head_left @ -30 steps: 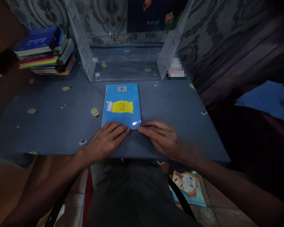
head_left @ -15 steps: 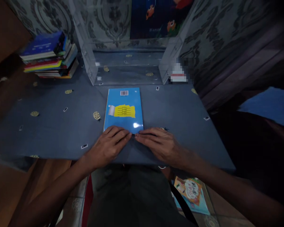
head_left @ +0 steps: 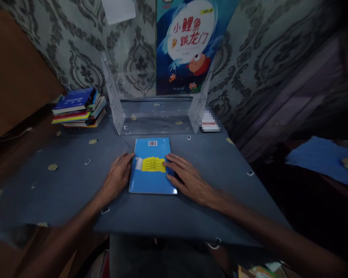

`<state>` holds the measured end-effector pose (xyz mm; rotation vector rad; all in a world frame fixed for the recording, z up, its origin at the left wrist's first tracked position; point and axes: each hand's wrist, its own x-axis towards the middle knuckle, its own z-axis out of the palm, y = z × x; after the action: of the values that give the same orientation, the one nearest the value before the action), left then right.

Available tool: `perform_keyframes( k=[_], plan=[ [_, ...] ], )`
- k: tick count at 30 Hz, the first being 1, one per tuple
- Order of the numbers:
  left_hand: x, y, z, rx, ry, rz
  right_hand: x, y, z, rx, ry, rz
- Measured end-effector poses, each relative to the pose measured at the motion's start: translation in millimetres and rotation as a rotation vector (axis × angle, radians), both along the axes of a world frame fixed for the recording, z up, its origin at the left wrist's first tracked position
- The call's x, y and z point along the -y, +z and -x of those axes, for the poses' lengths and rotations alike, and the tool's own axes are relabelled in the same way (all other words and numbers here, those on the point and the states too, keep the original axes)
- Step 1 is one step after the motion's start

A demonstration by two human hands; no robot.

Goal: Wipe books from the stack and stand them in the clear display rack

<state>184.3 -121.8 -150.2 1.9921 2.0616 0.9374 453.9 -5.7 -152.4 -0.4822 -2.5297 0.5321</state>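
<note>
A single head-worn camera looks forward and down from the near side of the blue, rectangular, glossy-covered book [head_left: 153, 184], fairly close above (its barcode [head_left: 152, 143] shows), reaching grey damask-patterned wallpaper [head_left: 85, 67] beyond it.

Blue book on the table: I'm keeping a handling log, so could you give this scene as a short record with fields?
Blue book: flat, barcode side up
Surface: dark pineapple-print tablecloth
Left hand: against the book's left edge
Right hand: over the book's right edge, touching its cover
Behind book: clear plastic stand
Back left: stacked books
</note>
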Motion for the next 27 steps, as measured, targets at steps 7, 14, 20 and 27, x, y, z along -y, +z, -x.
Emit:
perform_keyframes(
  k=[7, 14, 20, 27],
  plan=[
    [-2, -0.9, 19, 0.352, -0.148, 0.073, -11, -3, 13, 0.037, -0.022, 0.114],
    [-9, 10.7, 5, 0.225, -0.268, -0.028, -12, 1, 8, 0.032, -0.062, 0.272],
    [-40, 2.8, 1, 0.024, -0.272, -0.164, -12, 10, 5, 0.059, -0.036, 0.416],
    [-71, 29.2, 8, 0.259, -0.397, -0.168, -35, 24, -13, -0.224, 0.138, 0.590]
  ],
)
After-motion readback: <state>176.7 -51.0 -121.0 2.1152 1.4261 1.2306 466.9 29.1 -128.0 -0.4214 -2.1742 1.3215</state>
